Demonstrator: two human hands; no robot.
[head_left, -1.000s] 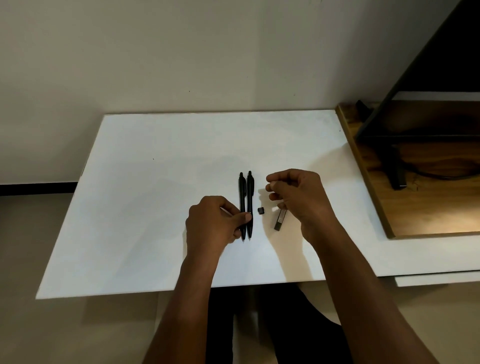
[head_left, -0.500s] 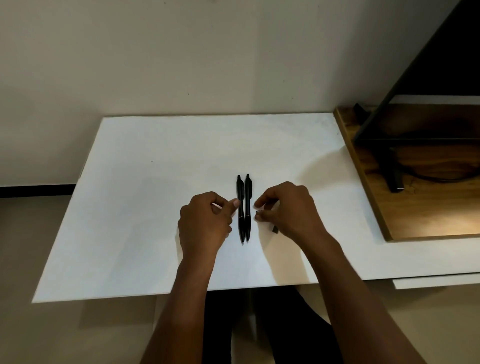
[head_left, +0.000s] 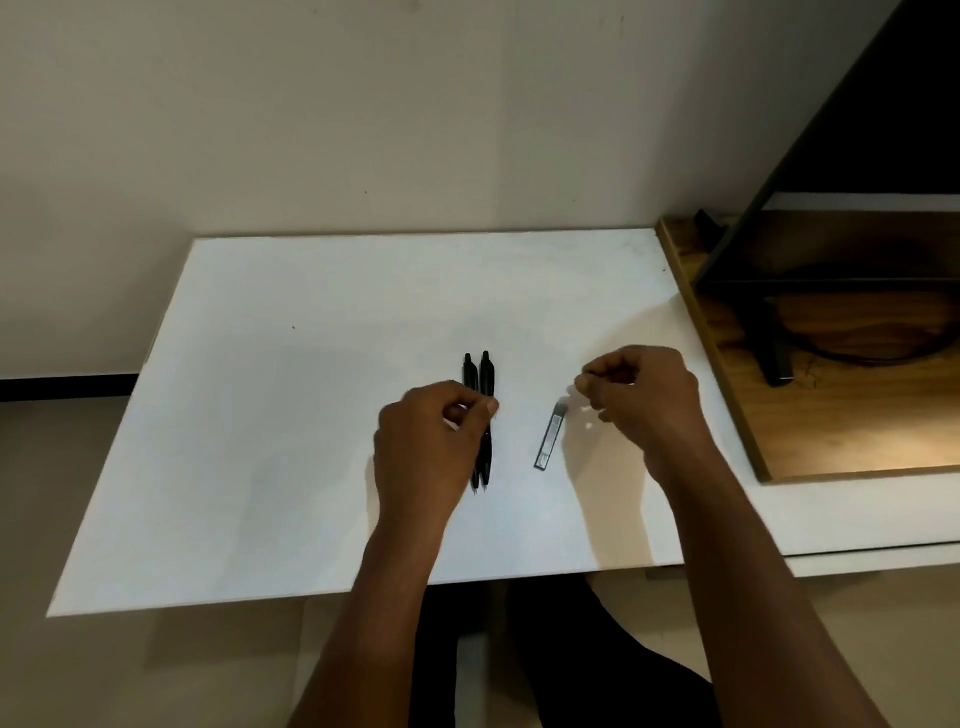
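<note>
Two pens (head_left: 486, 374) were seen at frame centre partly under the curled left hand (head_left: 423, 452), a grey case (head_left: 549, 439) beside the pinched right hand (head_left: 644, 402), either's hold untellable; refilling was judged underway, careful alignment called for next

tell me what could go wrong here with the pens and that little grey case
1. The left hand has its curled fingers right against the two black pens; a nudge could roll them apart on the smooth white board.
2. The right hand, raised, seems to pinch something too small to make out; dropped, it may bounce away and get lost.
3. The slim grey case lies loose beside that hand and could be swept aside.
</note>
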